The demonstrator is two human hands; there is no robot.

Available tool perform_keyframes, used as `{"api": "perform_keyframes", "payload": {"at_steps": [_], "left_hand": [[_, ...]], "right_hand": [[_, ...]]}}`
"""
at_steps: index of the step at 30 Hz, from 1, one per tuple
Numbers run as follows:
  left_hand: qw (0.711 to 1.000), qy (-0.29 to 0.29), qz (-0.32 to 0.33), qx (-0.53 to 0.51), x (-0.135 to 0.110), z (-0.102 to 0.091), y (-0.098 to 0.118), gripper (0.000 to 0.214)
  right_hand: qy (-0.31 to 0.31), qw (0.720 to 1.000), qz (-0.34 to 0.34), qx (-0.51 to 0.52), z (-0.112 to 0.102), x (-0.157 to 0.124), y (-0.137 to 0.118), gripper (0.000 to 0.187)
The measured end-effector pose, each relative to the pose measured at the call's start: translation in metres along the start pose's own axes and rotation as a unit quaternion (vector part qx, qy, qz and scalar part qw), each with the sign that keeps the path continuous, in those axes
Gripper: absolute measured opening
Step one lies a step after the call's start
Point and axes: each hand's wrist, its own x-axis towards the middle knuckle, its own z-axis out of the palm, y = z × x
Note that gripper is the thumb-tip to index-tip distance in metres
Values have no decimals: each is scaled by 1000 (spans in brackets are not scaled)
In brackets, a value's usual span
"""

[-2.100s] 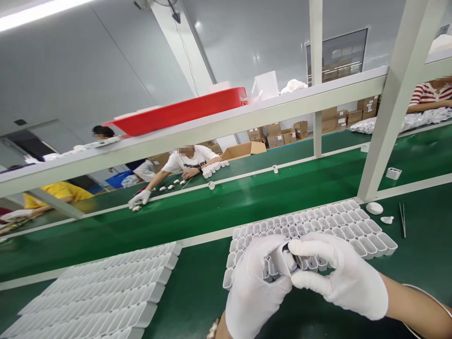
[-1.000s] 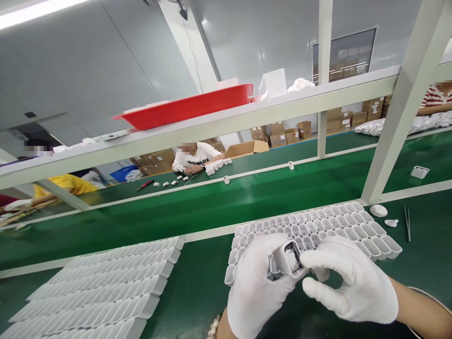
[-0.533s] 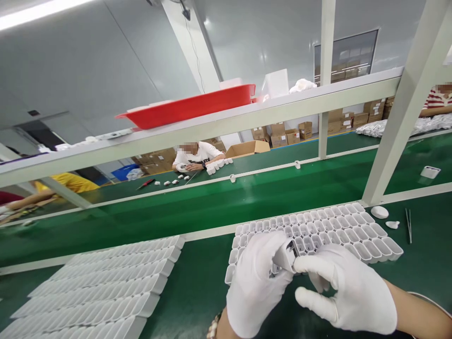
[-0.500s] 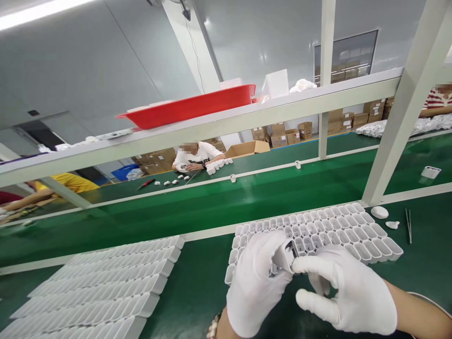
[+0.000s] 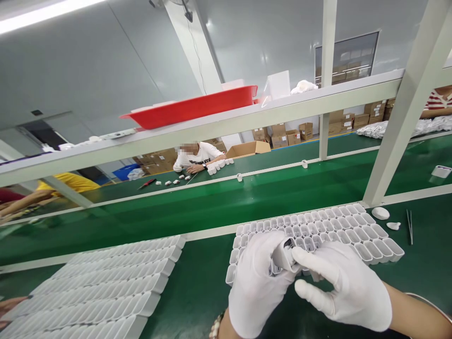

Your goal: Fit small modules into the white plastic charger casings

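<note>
My left hand (image 5: 259, 282), in a white glove, is closed around a small white plastic case (image 5: 281, 256) with its open end tilted up and to the right. Something dark and metallic shows inside the opening, too small to name. My right hand (image 5: 348, 287), also gloved, has its index fingertip at the rim of that opening. Its thumb is stretched out and apart from the index finger, and I see nothing held between them. Under and behind both hands stand rows of open white cases (image 5: 335, 225), some with dark parts inside.
More rows of white cases (image 5: 102, 292) stand at the left, with another person's hand (image 5: 12, 308) beside them. Tweezers (image 5: 409, 227) and two white pieces lie at the right. A green conveyor belt (image 5: 197, 207) runs behind, below a shelf bearing a red tray (image 5: 197, 107). Co-workers sit beyond.
My right index finger has moved up to the case's opening. Another person's hand has appeared at the left edge. The pieces on the green belt have shifted right.
</note>
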Motion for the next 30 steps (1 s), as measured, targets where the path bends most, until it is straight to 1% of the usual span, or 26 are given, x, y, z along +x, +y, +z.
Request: {"api": "perform_keyframes", "payload": {"at_steps": [3,7,9,11,13,14,16,18,19,20,22,24,27,28,30], "left_hand": [[999,4,-32,-1,0,2,3,30],[996,11,-75,-36,-3,8,8,32],[995,9,-75,-58,-4,13,10,28],[996,2,-51,-74,-5,15,10,21],[998,3,-12,-67,-5,15,8,18],[998,1,13,-53,-5,14,6,20],[997,-29,73,-22,-5,9,1,31],[988,-79,131,-3,-3,3,-4,39],[983,-101,150,1,-2,0,-7,39],[980,-112,162,7,-1,-2,-9,37],[978,-108,175,19,2,-5,-11,32],[977,-106,181,21,4,-6,-12,27],[977,-105,183,28,5,-6,-11,25],[977,-103,182,35,6,-6,-11,25],[978,-98,180,38,6,-6,-12,22]], "right_hand": [[24,999,11,-23,5,-1,-2,31],[56,997,59,14,16,-3,-4,48],[70,995,65,36,21,-2,-5,46],[83,994,60,49,22,-2,-7,40],[95,993,45,47,21,-1,-9,36],[99,993,36,50,20,-1,-9,35],[95,993,30,66,17,0,-9,36],[81,993,27,86,15,1,-8,35],[76,993,26,89,15,1,-7,34],[72,993,23,90,15,1,-7,33],[66,993,20,97,15,1,-5,31],[47,991,34,118,13,1,-4,26],[-22,980,91,177,8,5,-4,14],[-59,970,113,207,7,6,-5,13],[-141,936,155,282,5,10,-5,17]]}}
